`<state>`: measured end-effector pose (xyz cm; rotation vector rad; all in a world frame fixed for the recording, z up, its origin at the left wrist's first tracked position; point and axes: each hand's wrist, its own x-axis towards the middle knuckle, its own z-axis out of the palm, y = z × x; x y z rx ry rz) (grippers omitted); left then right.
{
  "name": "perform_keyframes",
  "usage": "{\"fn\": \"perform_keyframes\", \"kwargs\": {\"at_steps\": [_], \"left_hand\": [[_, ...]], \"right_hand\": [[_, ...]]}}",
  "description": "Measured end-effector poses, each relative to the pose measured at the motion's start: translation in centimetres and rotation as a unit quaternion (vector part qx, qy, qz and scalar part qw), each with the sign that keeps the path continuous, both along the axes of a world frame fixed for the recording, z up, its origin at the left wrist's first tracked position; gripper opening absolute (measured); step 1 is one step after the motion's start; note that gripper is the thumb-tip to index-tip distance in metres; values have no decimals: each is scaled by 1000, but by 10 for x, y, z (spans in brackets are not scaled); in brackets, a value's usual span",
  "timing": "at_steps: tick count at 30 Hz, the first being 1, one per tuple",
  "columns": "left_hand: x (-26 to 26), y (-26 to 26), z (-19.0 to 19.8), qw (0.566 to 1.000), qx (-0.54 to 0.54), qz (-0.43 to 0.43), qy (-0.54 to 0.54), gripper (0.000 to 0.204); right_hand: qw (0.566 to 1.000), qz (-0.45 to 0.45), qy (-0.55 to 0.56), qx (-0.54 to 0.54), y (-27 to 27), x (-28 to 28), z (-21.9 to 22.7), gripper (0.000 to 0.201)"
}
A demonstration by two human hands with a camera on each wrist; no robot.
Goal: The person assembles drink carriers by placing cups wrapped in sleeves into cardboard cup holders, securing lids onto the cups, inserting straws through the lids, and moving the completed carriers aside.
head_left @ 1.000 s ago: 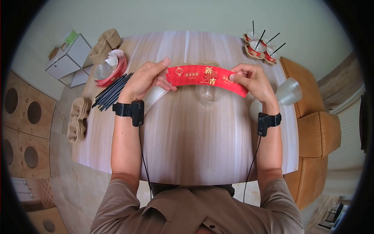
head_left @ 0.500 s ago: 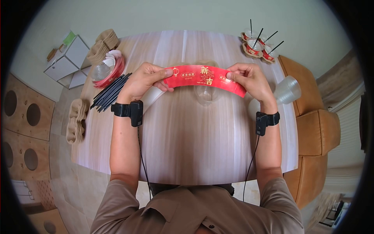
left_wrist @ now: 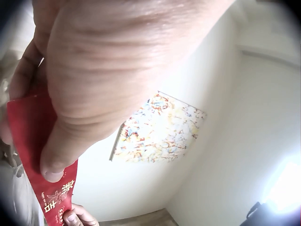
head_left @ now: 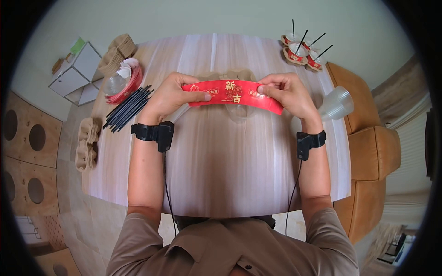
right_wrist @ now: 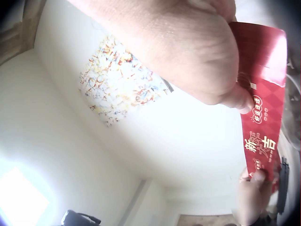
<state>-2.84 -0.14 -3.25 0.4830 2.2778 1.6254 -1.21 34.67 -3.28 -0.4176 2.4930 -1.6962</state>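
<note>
A curved red paper cup sleeve (head_left: 241, 93) with gold characters and a lantern print is stretched between both hands in the head view. My left hand (head_left: 174, 97) pinches its left part, thumb lying across the printed face and fingers behind. Toward the other end, my right hand (head_left: 291, 95) pinches it between thumb and fingers, and the plain end tab sticks out below. In the right wrist view the sleeve (right_wrist: 263, 127) bows slightly. Behind and below it, a clear plastic cup (head_left: 239, 116) sits by a cardboard cup carrier (head_left: 246, 74), both partly hidden.
Black straws (head_left: 126, 110) lie left, near stacked red sleeves (head_left: 133, 80). Carrier stacks stand at the left edge (head_left: 86, 145) and back left (head_left: 120, 50). Nested clear cups (head_left: 338, 103) lie right. Sleeved cups with straws (head_left: 299, 53) fill a carrier at the back right.
My left thumb, raised off the sleeve at first, has come down and slid inward over its printed face. Both hands are closer together and, with the sleeve, slightly further left in view.
</note>
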Motion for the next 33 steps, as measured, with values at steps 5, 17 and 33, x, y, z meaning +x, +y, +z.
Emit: {"fn": "perform_keyframes", "kwargs": {"at_steps": [5,17,33], "left_hand": [[3,3,0,1000,6,3,4,24],[2,3,-3,1000,-24,2,15,24],[0,1,-6,1000,-29,-4,8,24]], "right_hand": [[1000,6,5,10,-3,1,1,16],[1000,9,3,13,-4,-1,-1,15],[1000,10,2,19,-6,-1,-1,14]]}}
